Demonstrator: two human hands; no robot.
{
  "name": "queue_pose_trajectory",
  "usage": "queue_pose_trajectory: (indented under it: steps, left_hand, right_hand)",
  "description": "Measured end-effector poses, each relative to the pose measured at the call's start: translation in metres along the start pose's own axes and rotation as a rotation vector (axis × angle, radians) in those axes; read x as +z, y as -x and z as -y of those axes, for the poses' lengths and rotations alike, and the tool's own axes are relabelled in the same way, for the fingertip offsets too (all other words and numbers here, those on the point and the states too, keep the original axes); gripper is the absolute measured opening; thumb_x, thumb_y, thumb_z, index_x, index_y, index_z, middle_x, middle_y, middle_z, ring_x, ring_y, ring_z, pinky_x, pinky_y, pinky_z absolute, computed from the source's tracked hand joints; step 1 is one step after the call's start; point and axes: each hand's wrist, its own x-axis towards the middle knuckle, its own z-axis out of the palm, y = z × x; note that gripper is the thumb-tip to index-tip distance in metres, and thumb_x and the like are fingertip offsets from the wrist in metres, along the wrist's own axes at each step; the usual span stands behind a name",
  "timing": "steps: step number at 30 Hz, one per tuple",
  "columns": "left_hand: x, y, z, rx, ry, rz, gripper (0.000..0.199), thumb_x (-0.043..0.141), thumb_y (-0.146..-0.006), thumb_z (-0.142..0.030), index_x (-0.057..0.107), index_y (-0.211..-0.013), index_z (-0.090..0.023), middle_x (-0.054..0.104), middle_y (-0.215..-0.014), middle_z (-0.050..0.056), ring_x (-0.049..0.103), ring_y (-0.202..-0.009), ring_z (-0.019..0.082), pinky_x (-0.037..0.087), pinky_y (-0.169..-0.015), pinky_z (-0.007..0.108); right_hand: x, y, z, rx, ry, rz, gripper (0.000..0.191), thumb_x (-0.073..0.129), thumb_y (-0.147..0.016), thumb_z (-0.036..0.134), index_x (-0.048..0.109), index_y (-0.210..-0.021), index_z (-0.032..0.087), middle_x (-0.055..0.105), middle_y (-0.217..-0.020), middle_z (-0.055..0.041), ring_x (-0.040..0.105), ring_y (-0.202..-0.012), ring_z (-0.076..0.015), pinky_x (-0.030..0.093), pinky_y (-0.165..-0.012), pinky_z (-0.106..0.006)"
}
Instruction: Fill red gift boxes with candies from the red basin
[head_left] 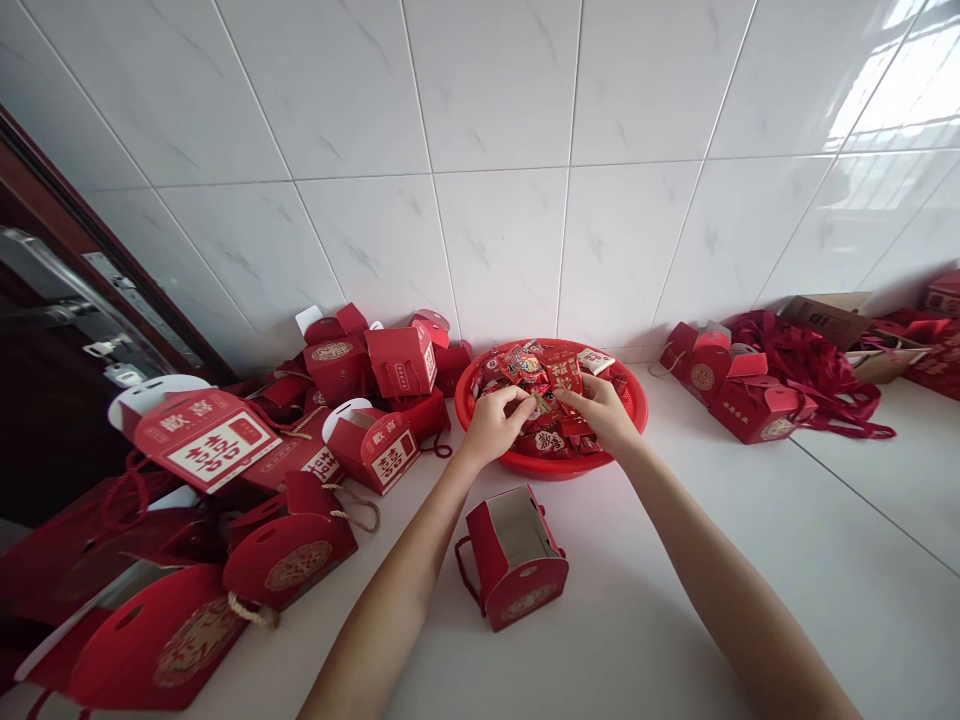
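Note:
A round red plastic basket [551,465] full of wrapped candies [550,442] stands against the wall, with both hands over it. My left hand [499,420] is closed in a pinch at a small wrapped candy with some green [541,402]. Opposite it, the thumb and fingers of my right hand [596,408] pinch the edge of a red candy packet [564,372] with gold lettering. Their fingertips are close together, partly hiding what they hold. Between my forearms, an open red gift box [521,590] with a cord handle sits on the white counter; its pale inside shows.
Several red gift boxes [202,430] with cord handles crowd the left side. More boxes [757,408], dark red ribbons [806,365] and a brown carton [829,325] lie at the right. A tiled wall [502,230] rises behind; a dark door [45,380] borders the left.

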Motion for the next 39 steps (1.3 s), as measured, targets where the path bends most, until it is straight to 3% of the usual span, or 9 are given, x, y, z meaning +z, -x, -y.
queue_pose_trajectory:
  steps: [9, 12, 14, 17, 20, 24, 29, 35, 39]
  left_hand:
    - [0.002, 0.000, 0.005, 0.024, -0.069, -0.035, 0.022, 0.051, -0.093, -0.029, 0.063, -0.078, -0.019, 0.071, -0.075, 0.002, 0.066, -0.072, 0.017, 0.052, -0.072, 0.028]
    - [0.004, 0.000, 0.009, 0.033, -0.072, -0.059, 0.016, 0.052, -0.092, -0.023, 0.067, -0.092, -0.019, 0.075, -0.088, 0.004, 0.069, -0.083, 0.019, 0.055, -0.079, 0.030]
    - [0.005, -0.001, 0.012, 0.042, -0.071, -0.069, 0.022, 0.051, -0.090, -0.016, 0.067, -0.105, -0.019, 0.076, -0.096, 0.005, 0.071, -0.089, 0.019, 0.057, -0.083, 0.032]
    - [0.006, -0.002, 0.016, 0.131, -0.101, -0.113, 0.033, 0.053, -0.085, -0.008, 0.066, -0.114, -0.018, 0.075, -0.107, 0.008, 0.070, -0.099, 0.021, 0.057, -0.091, 0.036]
    - [0.005, -0.001, 0.014, 0.264, -0.152, -0.129, 0.026, 0.055, -0.084, -0.008, 0.070, -0.102, -0.018, 0.074, -0.110, 0.009, 0.069, -0.106, 0.022, 0.055, -0.097, 0.039]
    - [0.001, 0.001, 0.001, 0.298, -0.247, 0.089, 0.019, 0.060, -0.086, -0.014, 0.073, -0.098, -0.020, 0.076, -0.100, 0.006, 0.069, -0.097, 0.022, 0.056, -0.092, 0.036]
    - [0.001, -0.006, -0.016, 0.178, -0.580, 0.434, 0.029, 0.068, -0.086, -0.030, 0.073, -0.113, -0.020, 0.075, -0.111, 0.008, 0.064, -0.109, 0.029, 0.052, -0.096, 0.040]
    - [0.019, -0.017, -0.022, 0.075, -0.708, 0.442, 0.043, 0.071, -0.082, -0.044, 0.071, -0.116, -0.018, 0.072, -0.119, 0.014, 0.061, -0.115, 0.037, 0.049, -0.100, 0.050]
    - [0.021, -0.015, -0.021, 0.095, -0.670, 0.434, 0.037, 0.070, -0.084, -0.040, 0.071, -0.116, -0.022, 0.073, -0.117, 0.011, 0.064, -0.114, 0.033, 0.050, -0.100, 0.044]
  right_hand:
    - [-0.001, -0.006, -0.004, -0.007, -0.051, -0.273, 0.023, 0.076, -0.063, 0.038, 0.068, -0.077, 0.021, 0.069, -0.066, 0.0000, 0.065, -0.064, -0.0209, 0.053, -0.059, -0.032]
    - [-0.001, -0.006, -0.002, 0.005, -0.093, -0.338, 0.017, 0.069, -0.066, 0.037, 0.066, -0.075, 0.023, 0.068, -0.065, 0.0009, 0.064, -0.063, -0.0205, 0.052, -0.057, -0.031]
    - [0.000, -0.006, -0.001, 0.018, -0.131, -0.359, 0.014, 0.063, -0.068, 0.036, 0.064, -0.075, 0.024, 0.069, -0.066, 0.0010, 0.064, -0.063, -0.0205, 0.051, -0.056, -0.031]
    - [0.000, -0.007, -0.001, 0.027, -0.150, -0.375, 0.011, 0.060, -0.070, 0.035, 0.063, -0.073, 0.025, 0.069, -0.067, 0.0011, 0.064, -0.064, -0.0203, 0.051, -0.056, -0.031]
    - [-0.001, -0.008, -0.003, 0.017, -0.149, -0.379, 0.012, 0.062, -0.072, 0.037, 0.063, -0.072, 0.025, 0.069, -0.067, 0.0006, 0.065, -0.065, -0.0211, 0.051, -0.058, -0.031]
    - [-0.003, -0.010, -0.007, -0.011, -0.151, -0.378, 0.014, 0.063, -0.073, 0.039, 0.063, -0.072, 0.025, 0.070, -0.068, 0.0007, 0.065, -0.065, -0.0213, 0.051, -0.060, -0.032]
    - [-0.004, -0.011, -0.009, -0.078, -0.179, -0.426, 0.014, 0.063, -0.074, 0.040, 0.064, -0.075, 0.025, 0.068, -0.067, 0.0028, 0.064, -0.065, -0.0200, 0.051, -0.061, -0.032]
    - [-0.003, -0.010, -0.006, -0.055, -0.207, -0.464, 0.015, 0.063, -0.070, 0.040, 0.062, -0.074, 0.025, 0.068, -0.066, 0.0016, 0.065, -0.064, -0.0215, 0.053, -0.060, -0.033]
    - [-0.003, -0.009, -0.005, -0.080, -0.208, -0.473, 0.016, 0.063, -0.069, 0.039, 0.060, -0.077, 0.026, 0.070, -0.071, 0.0011, 0.068, -0.071, -0.0224, 0.054, -0.061, -0.033]
